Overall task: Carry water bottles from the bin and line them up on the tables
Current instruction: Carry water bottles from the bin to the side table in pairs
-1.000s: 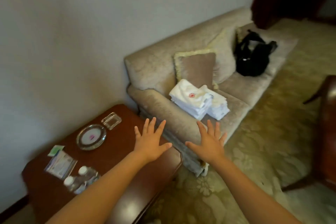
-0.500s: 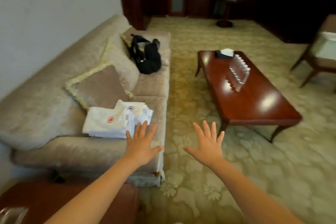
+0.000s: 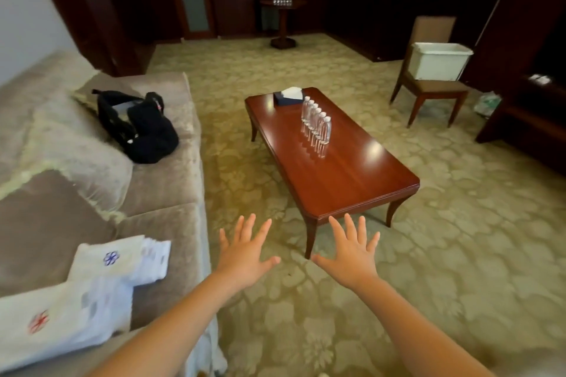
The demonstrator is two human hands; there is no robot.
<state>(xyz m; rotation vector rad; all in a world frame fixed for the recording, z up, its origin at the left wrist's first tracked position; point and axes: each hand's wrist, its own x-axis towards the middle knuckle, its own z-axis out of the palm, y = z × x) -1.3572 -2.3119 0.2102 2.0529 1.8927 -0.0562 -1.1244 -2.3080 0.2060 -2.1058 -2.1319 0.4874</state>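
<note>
While the left hand [image 3: 242,260] and right hand [image 3: 352,257] hover empty, fingers spread, the white rectangular plastic bin [image 3: 438,66] sits beyond the glossy red-brown wooden table [image 3: 352,180], off its far-right corner, nearer the right hand.

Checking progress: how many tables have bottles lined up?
2: the coffee table mid-room and the small table at the far end; others may be out of view.

Bare left hand [image 3: 245,257], right hand [image 3: 352,257], forearms [image 3: 171,330]

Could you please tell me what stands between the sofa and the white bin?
The head view shows the coffee table, bearing a row of water bottles.
</note>
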